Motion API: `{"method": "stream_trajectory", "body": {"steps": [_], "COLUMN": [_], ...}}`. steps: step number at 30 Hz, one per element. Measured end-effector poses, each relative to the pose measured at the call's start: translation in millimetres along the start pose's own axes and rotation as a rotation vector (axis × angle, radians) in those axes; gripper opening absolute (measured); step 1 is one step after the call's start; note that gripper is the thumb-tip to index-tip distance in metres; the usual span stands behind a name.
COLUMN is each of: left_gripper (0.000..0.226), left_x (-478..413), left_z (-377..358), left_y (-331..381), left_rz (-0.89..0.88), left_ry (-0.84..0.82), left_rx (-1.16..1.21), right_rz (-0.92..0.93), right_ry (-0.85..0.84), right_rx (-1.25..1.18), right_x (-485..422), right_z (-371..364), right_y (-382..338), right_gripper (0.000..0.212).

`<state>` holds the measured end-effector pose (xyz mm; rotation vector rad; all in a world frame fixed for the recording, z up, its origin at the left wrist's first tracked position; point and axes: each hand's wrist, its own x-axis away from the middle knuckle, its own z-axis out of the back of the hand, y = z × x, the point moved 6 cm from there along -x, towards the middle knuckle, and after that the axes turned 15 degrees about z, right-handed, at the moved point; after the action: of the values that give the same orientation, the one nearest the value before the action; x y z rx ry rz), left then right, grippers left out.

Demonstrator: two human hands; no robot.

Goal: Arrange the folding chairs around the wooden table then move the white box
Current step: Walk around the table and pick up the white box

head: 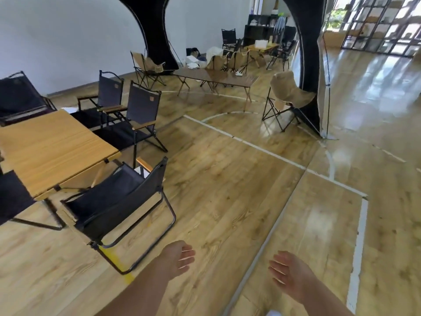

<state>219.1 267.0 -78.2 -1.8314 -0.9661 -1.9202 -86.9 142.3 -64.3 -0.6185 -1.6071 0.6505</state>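
Low in the frame, left hand (180, 256) and right hand (287, 272) apart, fingers relaxed, holding nothing (wooden floor (227, 201) beneath). At left, worktop (50, 147), with near folding chair (118, 201) at its lower-right edge, second folding chair (141, 110) and third folding chair (109, 92) beside it toward upper left.

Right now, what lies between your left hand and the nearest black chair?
Only bare wooden floor separates the left hand from the black chair, in the head view.

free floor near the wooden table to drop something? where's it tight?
Free: floor between the nearest black chair and the white court line; the visible top of the wooden table. Crowded: the table's far edge, two black chairs side by side.
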Motion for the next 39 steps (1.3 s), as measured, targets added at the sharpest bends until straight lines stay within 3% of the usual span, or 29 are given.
{"method": "stream_trajectory", "body": {"steps": [7,17,27,39], "left_gripper": [0.021,0.019,0.021,0.017], "left_x": [-31,-40,-47,-113], "left_z": [-16,-80,-91,-73], "left_y": [67,134,191,379], "left_rz": [0.016,0.074,0.046,-0.035], "left_ry": [0.088,0.149,0.153,0.047], "left_rx": [0.198,0.425,0.496,0.493], "right_rz": [-0.053,0.020,-0.082,-0.046], "right_ry": [-0.164,-0.278,-0.382,-0.351], "right_rx": [0.147,0.364,0.435,0.520], "right_x": [-117,-265,-306,-401], "right_z": [-58,-119,-176,-284], "right_y": [-75,-225,-249,-316], "right_gripper": [0.025,0.022,0.023,0.022]}}
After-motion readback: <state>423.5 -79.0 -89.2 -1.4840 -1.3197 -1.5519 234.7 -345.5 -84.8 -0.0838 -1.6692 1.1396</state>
